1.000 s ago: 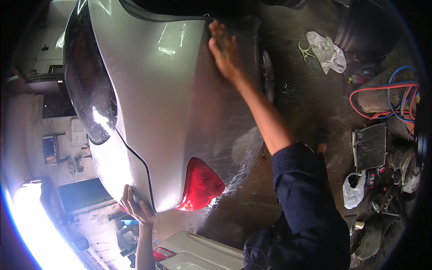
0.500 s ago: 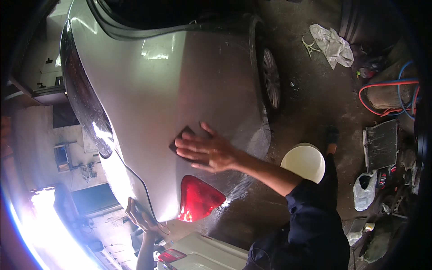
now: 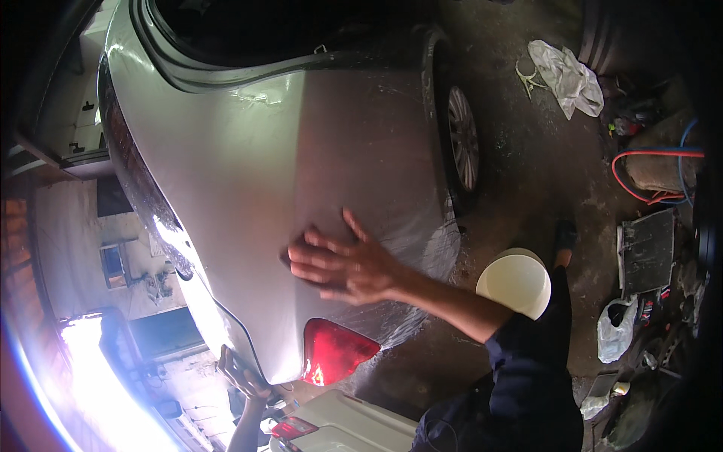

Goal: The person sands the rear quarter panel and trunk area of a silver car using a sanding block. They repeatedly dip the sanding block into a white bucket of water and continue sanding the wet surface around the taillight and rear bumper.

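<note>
A silver-grey car (image 3: 233,173) fills the middle, its rear side panel showing a bright half and a duller grey half. My right hand (image 3: 343,267) lies on that panel above the red tail light (image 3: 339,352), fingers spread. Under its fingertips is a dark sheet that looks like sandpaper (image 3: 286,257), pressed to the metal and mostly covered. The fingers are slightly blurred. My left hand (image 3: 242,377) touches the car's rear edge, left of the tail light, with its fingers stretched out and nothing visible in it.
A white bucket (image 3: 514,285) stands on the floor right of my right arm. The car's wheel (image 3: 463,139) is beyond it. Crumpled light sheeting (image 3: 566,79), red and blue hoses (image 3: 633,177) and a plastic bag (image 3: 616,331) lie at right. A pale car part with a red light (image 3: 346,422) is below.
The whole view has shifted slightly, so most things appear a bit lower. My right hand stays on the panel, with less of the dark sheet showing. My left hand keeps its place at the edge.
</note>
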